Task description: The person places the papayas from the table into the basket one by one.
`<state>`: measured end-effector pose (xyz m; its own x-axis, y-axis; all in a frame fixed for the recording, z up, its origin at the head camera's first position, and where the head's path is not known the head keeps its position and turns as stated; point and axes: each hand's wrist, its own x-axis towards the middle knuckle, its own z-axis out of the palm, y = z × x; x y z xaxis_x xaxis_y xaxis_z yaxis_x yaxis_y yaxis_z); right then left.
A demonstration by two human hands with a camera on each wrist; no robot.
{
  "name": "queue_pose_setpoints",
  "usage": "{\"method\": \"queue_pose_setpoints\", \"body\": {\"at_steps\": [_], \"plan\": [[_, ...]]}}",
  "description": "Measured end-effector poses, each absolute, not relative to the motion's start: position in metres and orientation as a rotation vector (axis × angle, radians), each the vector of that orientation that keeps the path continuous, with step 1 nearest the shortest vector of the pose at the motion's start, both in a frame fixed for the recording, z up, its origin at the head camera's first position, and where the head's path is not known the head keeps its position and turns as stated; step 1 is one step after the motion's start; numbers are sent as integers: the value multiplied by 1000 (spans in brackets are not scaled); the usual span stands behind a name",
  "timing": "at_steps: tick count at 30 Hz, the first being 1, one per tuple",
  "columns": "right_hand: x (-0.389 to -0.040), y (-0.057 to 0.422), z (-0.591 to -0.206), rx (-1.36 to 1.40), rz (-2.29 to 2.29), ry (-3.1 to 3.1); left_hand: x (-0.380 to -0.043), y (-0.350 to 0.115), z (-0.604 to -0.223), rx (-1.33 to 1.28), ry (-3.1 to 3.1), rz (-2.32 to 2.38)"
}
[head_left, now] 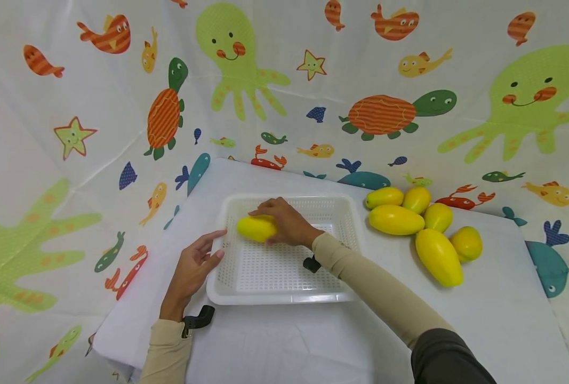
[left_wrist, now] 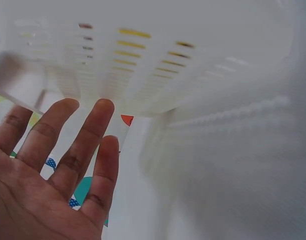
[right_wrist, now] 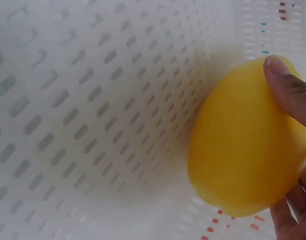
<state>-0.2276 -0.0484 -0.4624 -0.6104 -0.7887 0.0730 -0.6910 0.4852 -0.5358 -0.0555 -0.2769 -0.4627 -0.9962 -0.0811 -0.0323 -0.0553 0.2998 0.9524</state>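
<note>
A white perforated plastic basket (head_left: 284, 296) sits on the cloth-covered table. Inside its left half, my right hand (head_left: 289, 221) grips a smooth yellow oval fruit (head_left: 255, 228). In the right wrist view, the thumb lies along one side of the fruit (right_wrist: 242, 145) and the other fingers hold it from the opposite side. Whether the fruit touches the basket floor I cannot tell. My left hand (head_left: 193, 266) is at the basket's left rim, fingers extended and fingertips at the edge. The left wrist view shows that hand (left_wrist: 58, 165) palm-side, holding nothing, beside the slotted basket wall (left_wrist: 202, 30).
Several similar yellow fruits (head_left: 395, 220) lie grouped on the table right of the basket, the nearest one (head_left: 439, 258) toward the front. White cloth (head_left: 274, 341) covers the tabletop. Behind and to the left hangs a curtain (head_left: 274, 64) printed with sea animals.
</note>
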Motion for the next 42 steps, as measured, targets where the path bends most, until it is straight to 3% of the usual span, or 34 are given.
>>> {"method": "queue_pose_setpoints", "body": {"at_steps": [16,24,34,42], "plan": [[-231,-42,-463,-1265,-827,2542,-62,-286,-488,126,-2502,-1828],[-230,-27,-438,-1162,-975,2502,-60,-286,-490,126,-2528,-1778],[-229,15,-403,-1070,-1115,2591,-53,-282,-489,154,-2500,-1816],[-236,82,-386,-976,-1293,2647,-48,-278,-487,181,-2499,-1811]]}}
